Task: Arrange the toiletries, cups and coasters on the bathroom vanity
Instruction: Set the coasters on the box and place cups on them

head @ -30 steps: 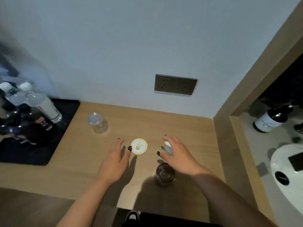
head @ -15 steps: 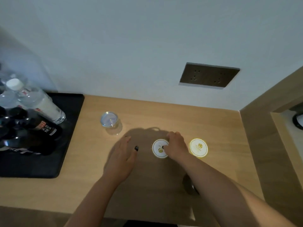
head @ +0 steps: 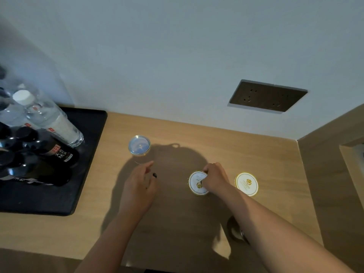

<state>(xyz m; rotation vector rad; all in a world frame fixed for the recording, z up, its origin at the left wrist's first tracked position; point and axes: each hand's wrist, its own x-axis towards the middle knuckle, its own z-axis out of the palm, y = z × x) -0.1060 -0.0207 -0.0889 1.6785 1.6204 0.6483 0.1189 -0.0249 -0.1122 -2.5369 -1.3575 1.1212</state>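
While my right hand (head: 213,179) pinched round white gold-rimmed coaster (head: 197,183), left hand (head: 138,189) hovered relaxed near clear glass cup (head: 139,146); second matching coaster (head: 246,183) just right, forearm hid another glass (head: 235,230).

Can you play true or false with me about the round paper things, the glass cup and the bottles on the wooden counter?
1. Two round coasters lie on the counter. True: the left coaster and the right coaster.
2. The right hand rests on the right coaster. False: its fingers are on the left coaster; the right coaster lies untouched.
3. The left hand holds the clear glass. False: it holds nothing, and the glass stands apart, just beyond its fingertips.
4. The bottles stand on a black tray. True.
5. A second glass sits partly hidden under the right forearm. True.
6. The clear glass stands on a coaster. False: it stands on bare wood.
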